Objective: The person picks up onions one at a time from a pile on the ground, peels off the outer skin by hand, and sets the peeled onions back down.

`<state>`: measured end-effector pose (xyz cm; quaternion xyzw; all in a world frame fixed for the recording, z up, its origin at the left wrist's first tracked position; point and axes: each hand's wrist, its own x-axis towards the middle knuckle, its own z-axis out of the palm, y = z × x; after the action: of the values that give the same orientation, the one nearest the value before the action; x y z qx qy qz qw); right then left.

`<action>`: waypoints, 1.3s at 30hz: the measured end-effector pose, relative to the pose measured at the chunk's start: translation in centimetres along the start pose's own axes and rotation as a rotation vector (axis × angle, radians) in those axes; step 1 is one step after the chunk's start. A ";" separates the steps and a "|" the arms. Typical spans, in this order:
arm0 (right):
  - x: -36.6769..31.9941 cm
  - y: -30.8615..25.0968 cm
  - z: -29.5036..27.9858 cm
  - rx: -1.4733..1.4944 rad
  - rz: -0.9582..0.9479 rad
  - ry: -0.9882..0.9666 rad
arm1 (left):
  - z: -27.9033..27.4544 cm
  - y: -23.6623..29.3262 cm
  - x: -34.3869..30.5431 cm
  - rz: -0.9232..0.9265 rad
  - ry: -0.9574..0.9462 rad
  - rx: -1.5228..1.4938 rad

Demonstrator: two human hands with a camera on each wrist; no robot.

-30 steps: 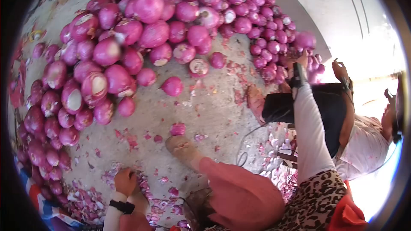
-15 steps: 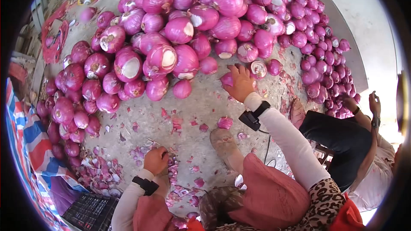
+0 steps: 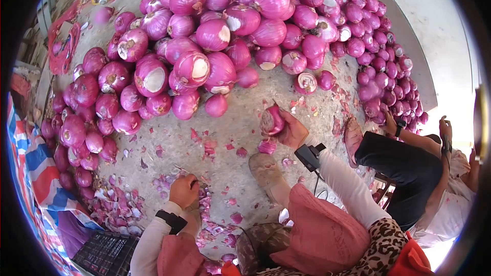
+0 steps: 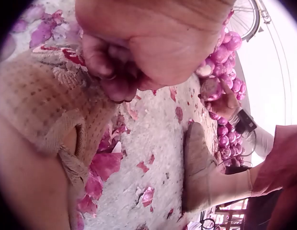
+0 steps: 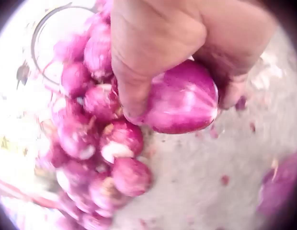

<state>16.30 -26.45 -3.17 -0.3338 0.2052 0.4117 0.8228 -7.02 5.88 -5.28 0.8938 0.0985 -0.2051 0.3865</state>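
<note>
A red onion [image 3: 275,118] is gripped in my right hand [image 3: 293,131], above the floor in front of my shoe [image 3: 266,166]. In the right wrist view the thumb and fingers clasp its sides, and its purple skin [image 5: 179,100] shines between them. My left hand [image 3: 184,191] is low by my other foot, its fingers curled inward. Seen from the left wrist, that hand [image 4: 148,43] is folded over beside a knitted, dotted sock or shoe [image 4: 48,96], and nothing shows in its grasp. Part of its palm is hidden.
A large heap of red onions [image 3: 179,46] curves along the far side. Peeled skins [image 3: 117,207] litter the concrete floor [image 3: 230,128]. At right, another person's leg [image 3: 399,174] and hands are near smaller onions [image 3: 381,79]. A striped sheet [image 3: 41,168] lies at left.
My right hand reached from the far right to a loose onion by the heap, took hold of it and drew it back towards me. The left hand has stayed low, curled.
</note>
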 end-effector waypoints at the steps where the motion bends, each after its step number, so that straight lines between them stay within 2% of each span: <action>1: -0.3 -0.6 -1.2 0.005 0.001 0.038 | 0.2 -0.1 -0.1 0.001 0.004 -0.006; 3: -1.1 -3.7 -5.3 0.007 0.006 0.100 | 0.4 -0.3 0.0 0.001 0.028 -0.018; 5: -2.0 -11.0 -11.8 0.083 -0.059 -0.117 | 0.7 -0.5 0.0 -0.010 0.040 -0.006; 7: -6.6 -20.0 -9.9 -0.274 -0.574 0.139 | 0.8 -0.3 0.1 -0.015 0.054 0.001; 8: -10.0 -24.7 -11.3 0.010 -0.445 -0.049 | 0.8 -0.3 0.0 -0.017 0.058 0.006; 10: -14.7 -29.5 -8.9 0.297 -0.615 0.111 | 0.8 -0.4 -0.2 -0.022 0.048 0.011; 12: -16.2 -31.6 -7.0 0.313 -0.472 0.071 | 0.7 -0.3 0.2 -0.031 0.035 0.000; 13: -16.2 -32.8 -8.4 0.317 -0.006 -0.294 | 0.6 -0.4 0.3 -0.019 0.029 -0.011; 14: -15.5 -31.5 -5.9 0.142 -0.143 -0.167 | 0.5 -0.6 0.4 -0.009 0.025 -0.025; 16: -10.9 -23.5 2.2 -0.437 -0.456 0.249 | 0.5 -0.8 0.4 0.011 0.022 -0.056; 17: -8.6 -19.2 6.2 -0.760 -0.498 0.428 | 0.5 -1.1 0.5 0.022 0.021 -0.071; 18: -6.5 -15.1 9.8 -1.017 -0.489 0.461 | 0.5 -1.3 0.5 0.035 0.019 -0.084; 19: -4.5 -12.5 11.5 -1.209 -0.482 0.299 | 0.5 -1.4 0.4 0.032 0.017 -0.082; 20: -2.3 -10.2 13.1 -1.600 -0.593 0.162 | 0.6 -1.6 0.4 0.031 0.014 -0.081; 22: 0.8 -5.8 18.1 -2.001 -1.034 -0.180 | 0.6 -1.6 0.5 0.037 0.011 -0.080; 24: 2.5 -2.3 22.9 -2.192 -0.991 -0.168 | 0.4 -1.5 0.4 0.036 0.012 -0.082; 27: 6.0 0.5 25.8 -2.357 -1.076 -0.068 | 0.7 -2.1 0.4 0.045 0.028 -0.132; 30: 8.3 1.6 26.5 -2.510 -0.977 -0.029 | 0.8 -2.4 0.3 0.100 0.065 -0.138; 33: 7.1 1.7 26.0 -2.406 -0.993 -0.081 | 0.4 -2.0 0.1 0.065 0.068 -0.153; 36: 4.4 2.7 23.4 -1.960 -0.770 -0.331 | 0.6 -2.1 -0.1 0.082 0.120 -0.164; 38: 1.9 3.8 20.3 -1.729 -0.528 -0.364 | 0.6 -2.3 0.1 0.049 0.079 -0.123; 39: 0.2 3.7 19.7 -1.652 -0.208 -0.281 | 0.7 -2.2 0.4 0.048 0.055 -0.104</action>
<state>14.62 -10.57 8.94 -0.7911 -0.2981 0.3892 0.3659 -7.64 6.86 -7.35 0.8799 0.0983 -0.1657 0.4343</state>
